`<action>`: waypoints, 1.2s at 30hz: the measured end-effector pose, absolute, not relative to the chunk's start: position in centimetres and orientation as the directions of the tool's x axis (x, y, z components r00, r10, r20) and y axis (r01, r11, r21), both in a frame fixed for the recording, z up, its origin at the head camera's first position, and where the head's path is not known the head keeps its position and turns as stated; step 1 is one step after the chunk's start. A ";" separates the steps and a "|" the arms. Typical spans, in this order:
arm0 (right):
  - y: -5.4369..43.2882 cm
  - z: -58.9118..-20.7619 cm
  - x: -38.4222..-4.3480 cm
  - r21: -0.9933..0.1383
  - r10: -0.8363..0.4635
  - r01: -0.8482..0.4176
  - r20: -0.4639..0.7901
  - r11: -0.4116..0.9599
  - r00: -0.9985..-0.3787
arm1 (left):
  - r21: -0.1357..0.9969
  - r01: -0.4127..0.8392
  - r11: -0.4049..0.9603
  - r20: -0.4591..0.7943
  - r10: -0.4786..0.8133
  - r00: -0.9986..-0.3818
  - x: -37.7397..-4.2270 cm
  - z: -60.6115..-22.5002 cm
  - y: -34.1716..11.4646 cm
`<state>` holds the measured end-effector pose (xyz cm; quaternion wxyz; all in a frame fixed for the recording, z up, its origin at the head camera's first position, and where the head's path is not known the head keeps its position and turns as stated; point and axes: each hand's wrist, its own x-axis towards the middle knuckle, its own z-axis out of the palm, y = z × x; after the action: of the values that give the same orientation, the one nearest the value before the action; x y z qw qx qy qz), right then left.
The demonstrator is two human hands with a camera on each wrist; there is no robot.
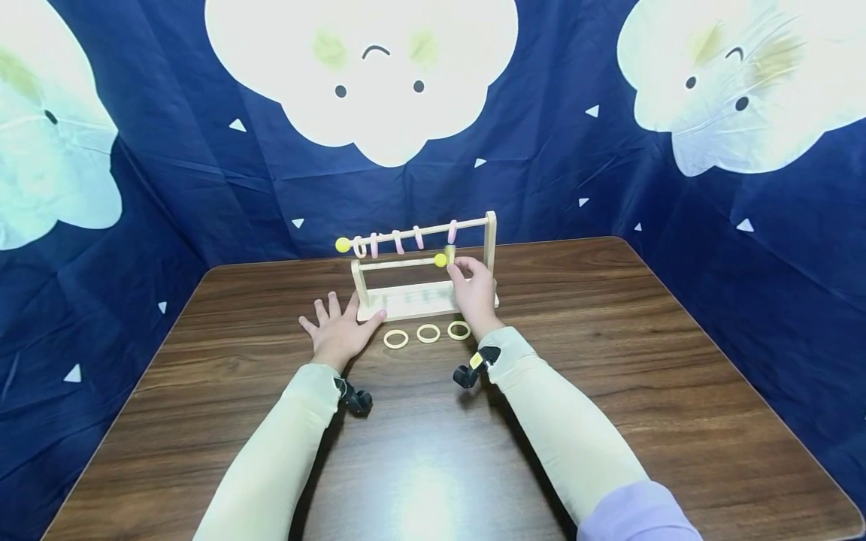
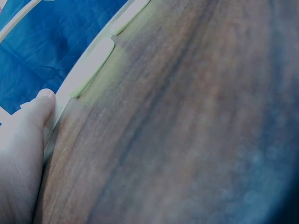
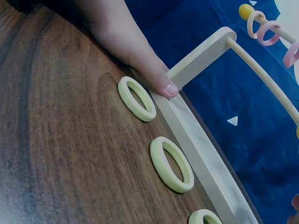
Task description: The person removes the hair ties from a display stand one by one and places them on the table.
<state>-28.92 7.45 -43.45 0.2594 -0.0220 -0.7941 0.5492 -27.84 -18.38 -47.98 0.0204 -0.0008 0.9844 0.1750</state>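
A pale wooden stand point(image 1: 409, 302) has two rods with yellow end balls. Pinched in the fingertips of my right hand point(image 1: 476, 294) is a pale yellow ring point(image 1: 450, 255), seen edge-on right beside the yellow ball point(image 1: 440, 260) of the lower rod. My left hand point(image 1: 336, 330) lies on the table with fingers spread, its thumb against the left end of the base, as the right wrist view also shows. Several pink and pale rings point(image 1: 398, 242) hang on the upper rod. Three pale yellow rings point(image 1: 428, 333) lie in a row before the base.
The brown wooden table point(image 1: 237, 451) ends a little behind the stand. Blue cloth point(image 1: 555, 188) with white clouds surrounds its back and sides. Each wrist carries a small black camera point(image 1: 356, 399).
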 end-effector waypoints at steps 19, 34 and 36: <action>10.4 -43.6 -26.8 -0.839 0.167 -0.240 0.360 0.489 -0.918 | 0.336 0.000 0.942 -0.038 0.013 -0.999 -28.0 -48.2 -18.4; 14.6 -43.9 -24.7 -0.730 0.042 -0.266 0.373 0.629 -0.927 | 0.349 0.006 0.937 -0.024 0.016 -1.000 -28.0 -48.2 -18.5; 15.0 -43.8 -24.3 -0.712 0.014 -0.263 0.358 0.651 -0.933 | 0.353 0.007 0.936 -0.025 0.017 -1.000 -27.9 -48.1 -18.5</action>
<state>-24.32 15.04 -43.79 0.1685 0.0696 -0.8929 0.4117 -27.94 -18.47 -48.12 0.0139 0.0060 0.9837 0.1791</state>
